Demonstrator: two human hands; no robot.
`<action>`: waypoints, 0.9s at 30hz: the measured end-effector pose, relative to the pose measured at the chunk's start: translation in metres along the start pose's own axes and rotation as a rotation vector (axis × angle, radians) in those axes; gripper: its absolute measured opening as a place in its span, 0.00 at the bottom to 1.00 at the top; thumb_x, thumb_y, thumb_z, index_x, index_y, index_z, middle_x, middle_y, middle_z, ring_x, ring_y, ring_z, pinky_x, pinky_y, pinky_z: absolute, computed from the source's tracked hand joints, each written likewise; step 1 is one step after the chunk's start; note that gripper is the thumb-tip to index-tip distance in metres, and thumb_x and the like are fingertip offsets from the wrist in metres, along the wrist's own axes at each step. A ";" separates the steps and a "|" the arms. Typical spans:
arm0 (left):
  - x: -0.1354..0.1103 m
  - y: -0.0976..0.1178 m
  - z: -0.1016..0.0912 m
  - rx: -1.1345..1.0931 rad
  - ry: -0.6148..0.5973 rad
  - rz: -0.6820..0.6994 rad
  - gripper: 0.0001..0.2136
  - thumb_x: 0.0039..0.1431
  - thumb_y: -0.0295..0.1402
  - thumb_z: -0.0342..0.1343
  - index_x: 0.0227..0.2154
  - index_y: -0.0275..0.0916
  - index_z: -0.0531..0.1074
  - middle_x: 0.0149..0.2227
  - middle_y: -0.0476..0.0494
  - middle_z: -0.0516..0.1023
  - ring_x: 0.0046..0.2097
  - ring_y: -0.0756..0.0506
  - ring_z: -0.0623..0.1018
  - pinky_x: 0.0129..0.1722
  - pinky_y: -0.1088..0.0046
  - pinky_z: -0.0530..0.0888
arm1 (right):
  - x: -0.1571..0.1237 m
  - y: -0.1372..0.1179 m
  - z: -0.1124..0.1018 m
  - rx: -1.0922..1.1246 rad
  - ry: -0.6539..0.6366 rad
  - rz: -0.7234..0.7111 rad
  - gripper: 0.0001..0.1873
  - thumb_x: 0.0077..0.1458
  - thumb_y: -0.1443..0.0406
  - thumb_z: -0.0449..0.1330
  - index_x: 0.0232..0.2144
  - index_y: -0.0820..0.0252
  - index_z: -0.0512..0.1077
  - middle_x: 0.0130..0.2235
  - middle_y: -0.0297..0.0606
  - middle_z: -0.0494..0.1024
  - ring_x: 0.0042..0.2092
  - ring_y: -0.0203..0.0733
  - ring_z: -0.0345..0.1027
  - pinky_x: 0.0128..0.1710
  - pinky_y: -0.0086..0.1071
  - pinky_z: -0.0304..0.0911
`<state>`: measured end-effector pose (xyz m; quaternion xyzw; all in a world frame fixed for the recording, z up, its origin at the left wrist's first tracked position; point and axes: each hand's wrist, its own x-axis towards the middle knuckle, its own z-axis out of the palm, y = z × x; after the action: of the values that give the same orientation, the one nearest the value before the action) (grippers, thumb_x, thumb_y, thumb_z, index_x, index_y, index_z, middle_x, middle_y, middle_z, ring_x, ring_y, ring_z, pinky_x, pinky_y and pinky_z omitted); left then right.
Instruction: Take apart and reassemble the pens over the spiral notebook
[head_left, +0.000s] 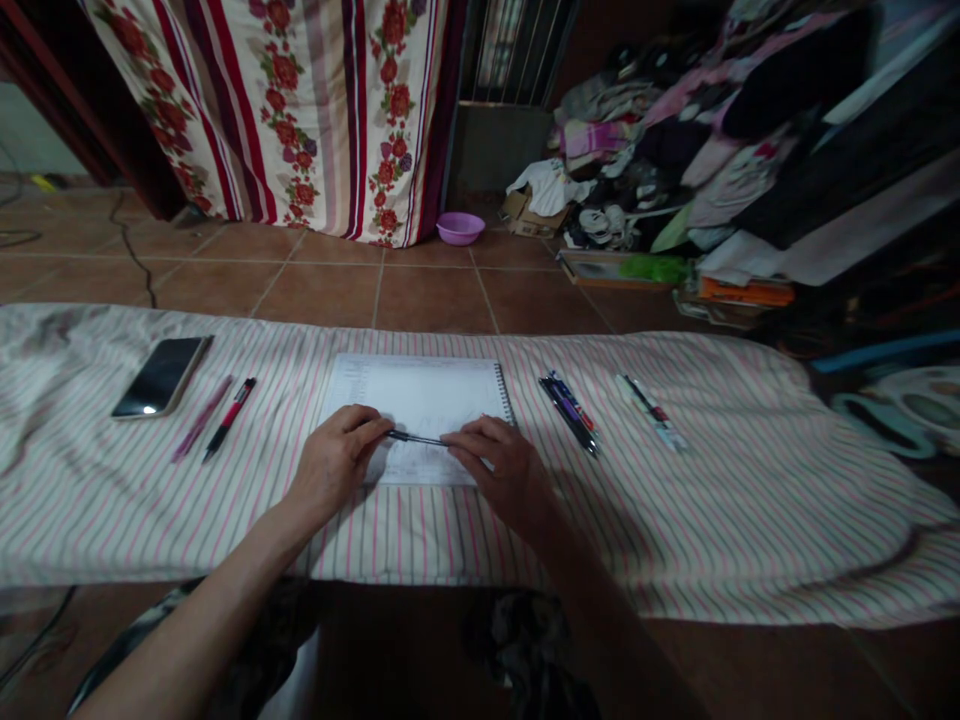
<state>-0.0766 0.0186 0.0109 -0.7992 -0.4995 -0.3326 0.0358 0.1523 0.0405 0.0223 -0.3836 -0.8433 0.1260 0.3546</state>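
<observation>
A dark, slim pen (417, 438) is stretched level between my two hands, above a spiral notebook (420, 385). My left hand (341, 450) pinches one end of it, and my right hand (499, 465) pinches the other. The notebook lies on striped cloth, its wire binding on the right side; its page looks pale, with faint marks. To the right of the notebook rests a small bunch of pens (570, 412). Left of it lie a red and black pen (230, 418) and a purple pen (202, 418).
A phone (163, 376) lies at the left of the striped cloth (450, 535). Farther right are light-coloured pens (652, 410). Beyond the cloth's far edge, a purple basin (460, 229) stands on the tiled floor by a floral curtain (330, 120). Clothes (600, 140) are heaped at back right.
</observation>
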 end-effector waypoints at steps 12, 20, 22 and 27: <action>0.000 0.002 0.000 0.009 -0.047 -0.007 0.10 0.60 0.29 0.48 0.40 0.37 0.73 0.36 0.41 0.74 0.38 0.46 0.75 0.35 0.71 0.74 | 0.002 -0.006 0.001 0.051 -0.024 0.092 0.04 0.56 0.64 0.56 0.32 0.57 0.70 0.30 0.35 0.77 0.33 0.37 0.71 0.49 0.40 0.60; 0.001 0.003 0.000 -0.020 -0.055 -0.008 0.10 0.60 0.29 0.48 0.39 0.37 0.74 0.36 0.41 0.75 0.38 0.46 0.75 0.35 0.71 0.74 | 0.000 -0.006 0.002 0.064 -0.078 0.067 0.03 0.55 0.68 0.57 0.31 0.57 0.71 0.33 0.35 0.78 0.36 0.38 0.72 0.55 0.44 0.53; 0.001 0.002 0.000 -0.019 -0.050 -0.004 0.10 0.60 0.29 0.48 0.39 0.37 0.73 0.36 0.41 0.75 0.37 0.46 0.75 0.35 0.71 0.74 | 0.000 -0.006 0.001 0.075 -0.065 0.049 0.04 0.55 0.69 0.57 0.32 0.58 0.72 0.33 0.35 0.78 0.36 0.38 0.71 0.54 0.44 0.54; 0.000 0.002 0.000 0.016 -0.045 -0.001 0.10 0.61 0.29 0.48 0.39 0.38 0.73 0.36 0.41 0.75 0.37 0.46 0.74 0.35 0.71 0.74 | 0.000 -0.007 -0.001 0.082 -0.049 -0.010 0.12 0.55 0.73 0.52 0.37 0.58 0.74 0.35 0.38 0.77 0.38 0.39 0.70 0.46 0.38 0.64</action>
<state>-0.0751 0.0178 0.0118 -0.8059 -0.5033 -0.3103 0.0307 0.1493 0.0358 0.0261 -0.3612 -0.8479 0.1681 0.3498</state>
